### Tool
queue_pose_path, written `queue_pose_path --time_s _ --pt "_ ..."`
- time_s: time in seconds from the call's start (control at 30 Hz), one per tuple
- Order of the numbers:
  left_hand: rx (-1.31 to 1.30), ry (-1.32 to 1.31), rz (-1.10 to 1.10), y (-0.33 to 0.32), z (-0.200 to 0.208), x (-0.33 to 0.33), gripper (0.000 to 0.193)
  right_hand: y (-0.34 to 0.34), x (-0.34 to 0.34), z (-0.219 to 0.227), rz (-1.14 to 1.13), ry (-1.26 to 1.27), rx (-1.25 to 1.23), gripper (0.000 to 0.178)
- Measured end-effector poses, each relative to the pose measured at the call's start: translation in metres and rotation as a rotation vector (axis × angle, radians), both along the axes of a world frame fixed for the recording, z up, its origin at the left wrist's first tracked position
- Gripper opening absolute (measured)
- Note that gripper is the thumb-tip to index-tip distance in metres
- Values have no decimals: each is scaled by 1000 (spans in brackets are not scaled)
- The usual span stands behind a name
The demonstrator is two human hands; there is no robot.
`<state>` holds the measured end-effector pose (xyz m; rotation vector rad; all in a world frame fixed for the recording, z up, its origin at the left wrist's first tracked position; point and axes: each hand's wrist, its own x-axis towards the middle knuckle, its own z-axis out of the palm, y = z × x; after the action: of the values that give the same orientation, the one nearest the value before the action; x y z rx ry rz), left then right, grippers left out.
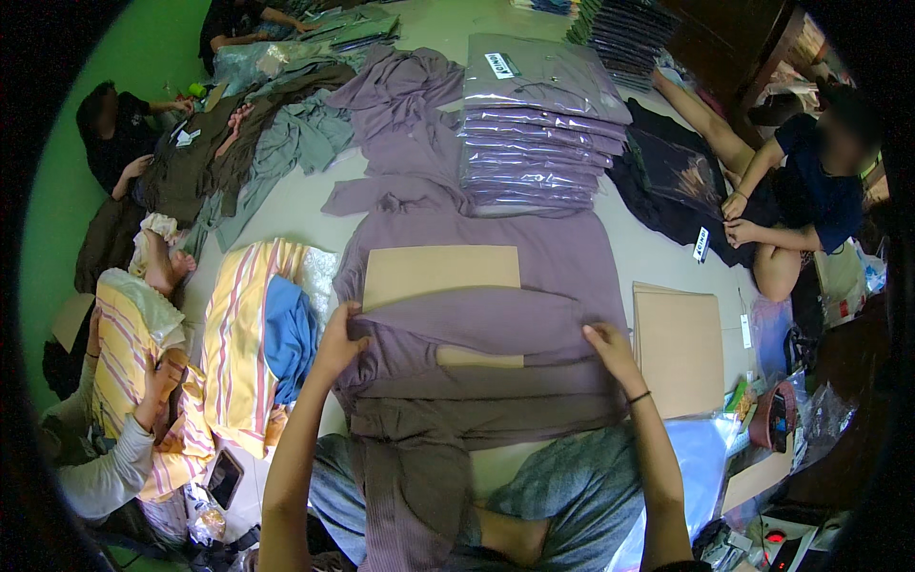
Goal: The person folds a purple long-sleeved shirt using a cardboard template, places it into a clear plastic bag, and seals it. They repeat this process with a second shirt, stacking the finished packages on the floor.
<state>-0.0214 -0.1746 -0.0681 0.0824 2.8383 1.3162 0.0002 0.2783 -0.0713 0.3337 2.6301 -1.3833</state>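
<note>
A mauve garment (562,248) lies spread in front of me, with a tan cardboard sheet (438,267) on top of it. One long panel of the cloth is folded across the cardboard, covering its middle; a strip of the board shows again below the fold. At the left end of this folded panel, my left hand (341,345) pinches the cloth. My right hand (610,349) grips the panel's right end between thumb and fingers. The garment's ribbed lower part (410,486) drapes over my crossed legs.
Beyond the garment stand a stack of bagged mauve garments (534,143) and loose mauve cloth (400,105). Cardboard sheets (677,353) and clear plastic bags (667,486) lie at right. Striped yellow cloth (243,343) and a phone (225,479) are at left. Several people work around.
</note>
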Motion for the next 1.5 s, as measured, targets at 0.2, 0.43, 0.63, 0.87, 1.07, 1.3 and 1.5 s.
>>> queue_pose_path --time_s 0.2,0.43,0.63,0.87,1.07,1.3,1.5 --pt "68 -119 180 -14 -7 13 26 -27 -35 12 70 -20 -88 44" --pt "29 163 215 -7 -10 24 23 -3 -11 20 -100 105 -60 36" --pt "70 -5 33 -16 -2 40 18 10 -3 -6 -75 312 62 34" --pt "8 89 85 -18 1 47 20 4 10 -8 -67 262 299 29" --pt "13 362 532 0 12 77 35 -19 35 19 285 338 563 45" --pt "308 -80 666 -17 -10 98 20 -19 54 17 670 84 757 71" --pt "549 -269 800 -18 -11 107 34 -11 61 18 755 173 913 63"
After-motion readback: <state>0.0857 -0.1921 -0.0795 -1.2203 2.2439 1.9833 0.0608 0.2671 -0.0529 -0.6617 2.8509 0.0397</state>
